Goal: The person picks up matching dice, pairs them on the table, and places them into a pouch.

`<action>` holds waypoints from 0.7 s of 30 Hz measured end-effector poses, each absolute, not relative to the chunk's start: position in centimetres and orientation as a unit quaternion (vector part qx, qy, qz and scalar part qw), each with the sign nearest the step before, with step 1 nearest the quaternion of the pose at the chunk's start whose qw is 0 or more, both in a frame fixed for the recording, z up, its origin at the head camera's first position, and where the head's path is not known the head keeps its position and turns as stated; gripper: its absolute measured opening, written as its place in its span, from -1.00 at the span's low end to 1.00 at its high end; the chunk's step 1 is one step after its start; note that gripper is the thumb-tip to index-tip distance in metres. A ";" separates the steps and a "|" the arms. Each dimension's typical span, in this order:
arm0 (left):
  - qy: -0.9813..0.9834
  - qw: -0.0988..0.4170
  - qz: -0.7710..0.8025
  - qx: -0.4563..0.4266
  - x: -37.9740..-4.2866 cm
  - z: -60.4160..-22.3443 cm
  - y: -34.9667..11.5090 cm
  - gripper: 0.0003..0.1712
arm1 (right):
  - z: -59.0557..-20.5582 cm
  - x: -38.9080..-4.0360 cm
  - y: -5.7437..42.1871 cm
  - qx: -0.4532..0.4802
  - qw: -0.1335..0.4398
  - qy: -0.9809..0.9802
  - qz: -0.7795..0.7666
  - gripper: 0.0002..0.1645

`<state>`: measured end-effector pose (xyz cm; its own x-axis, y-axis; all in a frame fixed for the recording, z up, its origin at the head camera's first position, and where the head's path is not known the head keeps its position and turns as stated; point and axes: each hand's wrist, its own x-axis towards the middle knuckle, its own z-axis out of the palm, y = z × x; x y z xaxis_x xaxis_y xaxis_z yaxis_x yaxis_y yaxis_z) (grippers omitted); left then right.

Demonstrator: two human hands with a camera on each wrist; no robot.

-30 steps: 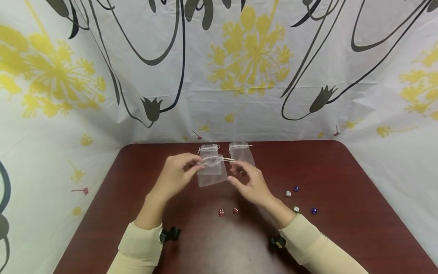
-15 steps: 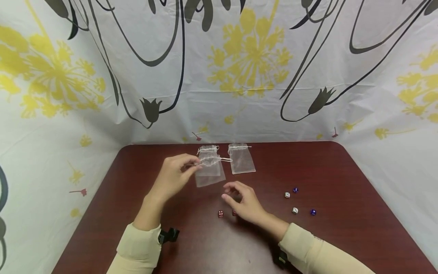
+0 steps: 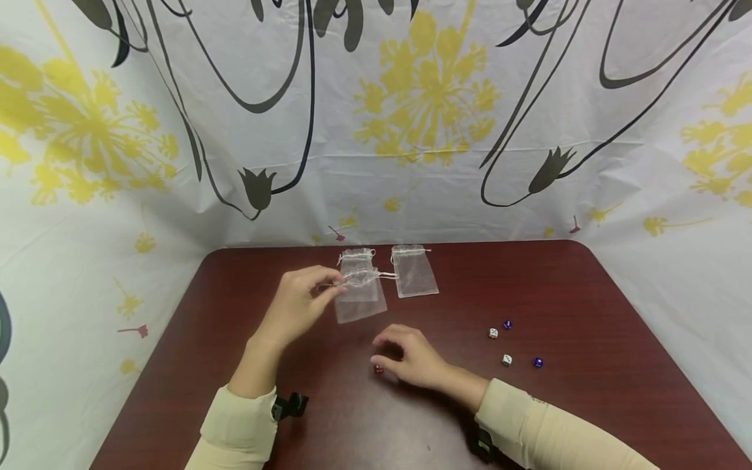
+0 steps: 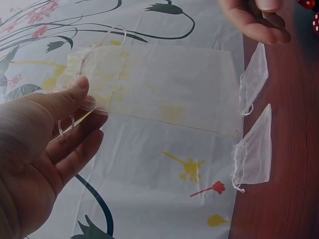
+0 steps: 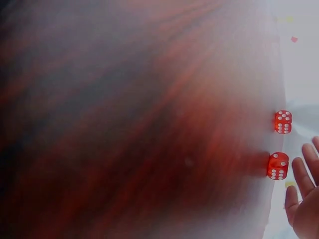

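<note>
My left hand [image 3: 296,300] pinches a sheer white drawstring bag [image 4: 164,84] near its gathered top, between thumb and fingers. The bag hangs over the far part of the table, its cord loop sticking out to the right. My right hand [image 3: 414,359] hovers low over the table, thumb and fingers apart, with nothing seen between them. Below its thumb, a red die [image 3: 378,369] shows in the head view; the hand covers the other one. In the right wrist view, both red dice, a nearer die [image 5: 277,167] and a farther die [image 5: 283,122], lie beside the fingers.
Two more sheer bags, a right bag [image 3: 417,274] and a left bag [image 3: 355,258] partly behind the held one, lie at the table's far edge. Right of my right hand are white dice [image 3: 507,360] and blue dice [image 3: 538,362]. A patterned cloth [image 3: 352,215] hangs behind.
My right hand has left the bag's cord and come down toward me and slightly left, to the red dice. My left hand keeps its pinch on the bag, almost still.
</note>
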<state>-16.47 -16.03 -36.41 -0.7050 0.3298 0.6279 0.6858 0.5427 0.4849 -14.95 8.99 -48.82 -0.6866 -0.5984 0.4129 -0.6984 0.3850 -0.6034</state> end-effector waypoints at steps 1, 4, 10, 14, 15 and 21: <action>-0.845 0.239 -0.372 -0.301 -16.5 -36.4 -16.0 -0.85 | -48.8 -14.9 9.0 0.395 0.060 -0.835 0.378 -0.72; -0.845 0.238 -0.373 -0.301 -16.5 -36.5 -16.1 -0.85 | -48.8 -14.8 9.0 0.406 0.052 -0.852 0.328 -0.69; -0.847 0.229 -0.376 -0.298 -16.5 -36.6 -16.1 -0.85 | -49.0 -14.6 9.2 0.419 0.043 -0.868 0.264 -0.74; -0.849 0.226 -0.374 -0.296 -16.4 -36.6 -16.1 -0.85 | -49.1 -14.5 9.3 0.421 0.036 -0.871 0.249 -0.78; -0.850 0.227 -0.373 -0.296 -16.4 -36.6 -16.2 -0.85 | -49.1 -14.6 9.3 0.421 0.035 -0.872 0.248 -0.79; -0.849 0.230 -0.372 -0.296 -16.4 -36.6 -16.3 -0.86 | -48.6 -15.0 9.3 0.430 0.047 -0.858 0.276 -0.81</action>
